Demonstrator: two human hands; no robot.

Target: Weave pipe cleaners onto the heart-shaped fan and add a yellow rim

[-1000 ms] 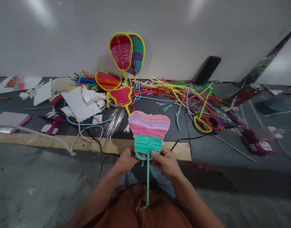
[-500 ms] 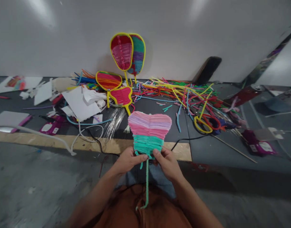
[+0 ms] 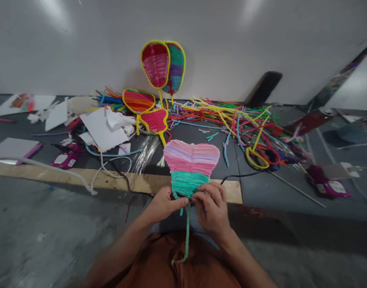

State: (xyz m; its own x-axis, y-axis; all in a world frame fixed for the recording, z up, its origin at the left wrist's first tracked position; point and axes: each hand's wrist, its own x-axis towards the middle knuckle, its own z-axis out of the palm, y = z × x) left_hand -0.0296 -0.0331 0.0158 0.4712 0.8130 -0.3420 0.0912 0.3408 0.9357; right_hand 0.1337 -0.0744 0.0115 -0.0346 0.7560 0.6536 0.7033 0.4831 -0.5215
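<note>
A fan-shaped pipe-cleaner piece (image 3: 191, 164) in pink, lilac and teal is held up before me at the table's front edge. My left hand (image 3: 165, 206) grips its lower left corner, thumb laid along the bottom edge. At the lower right, my right hand (image 3: 212, 206) has its fingers bent and pinched at the base, by the stem. A green twisted pipe-cleaner stem (image 3: 187, 232) hangs from the base towards my lap, bent at its end. Loose teal ends stick out near my left thumb. Exactly what my right fingertips pinch is partly hidden.
Finished fans with yellow rims (image 3: 155, 66) lean on the wall. Loose pipe cleaners (image 3: 213, 112) lie heaped behind. White papers (image 3: 104, 130), silvery strands (image 3: 146, 154) and a purple glue gun (image 3: 66, 157) are at left. Yellow-handled scissors (image 3: 257, 158) and a second purple tool (image 3: 329, 182) lie right.
My right hand has turned and curled its fingers over the base, where its thumb lay flat on the front before. My left hand keeps its hold. The view has shifted slightly.
</note>
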